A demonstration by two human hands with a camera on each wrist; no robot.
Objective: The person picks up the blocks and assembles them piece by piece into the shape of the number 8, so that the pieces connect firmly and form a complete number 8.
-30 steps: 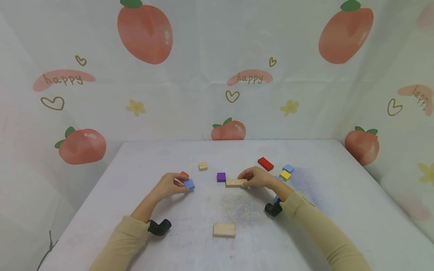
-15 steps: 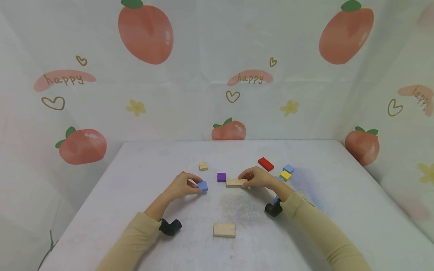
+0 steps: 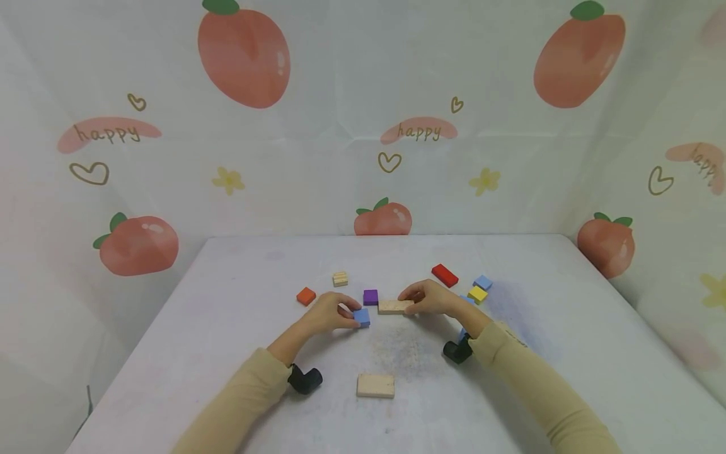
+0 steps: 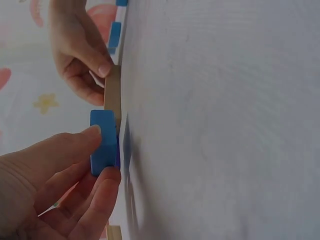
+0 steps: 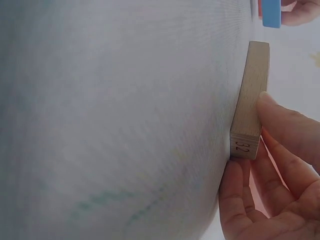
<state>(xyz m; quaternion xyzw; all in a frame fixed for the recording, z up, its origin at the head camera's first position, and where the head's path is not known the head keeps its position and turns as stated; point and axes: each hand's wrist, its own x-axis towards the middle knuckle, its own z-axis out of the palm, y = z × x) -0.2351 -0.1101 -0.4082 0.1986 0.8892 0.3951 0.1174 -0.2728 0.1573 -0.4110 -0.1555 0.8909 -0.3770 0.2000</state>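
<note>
Between thumb and fingers, my left hand (image 3: 328, 312) pinches a small blue block (image 3: 362, 318). The left wrist view has this blue block (image 4: 103, 142) slightly off the table, its shadow beside it. My right hand (image 3: 433, 297) grips the right end of a long plain wooden block (image 3: 391, 307) lying on the table. That wooden block (image 5: 251, 95) bears the number 32 on its end face in the right wrist view. A purple block (image 3: 370, 297) stands at the wooden block's left end, just behind the blue one.
Another wooden block (image 3: 375, 386) lies nearer the front. Left of centre are an orange block (image 3: 306, 296) and small stacked wooden pieces (image 3: 340, 279). Beyond the right hand lie a red block (image 3: 445, 275), a yellow block (image 3: 478, 294) and several blue blocks, partly hidden by the right arm.
My left hand has carried the blue block rightward to near the purple and wooden blocks, uncovering the orange block. The right hand and its wooden block have stayed in place.
</note>
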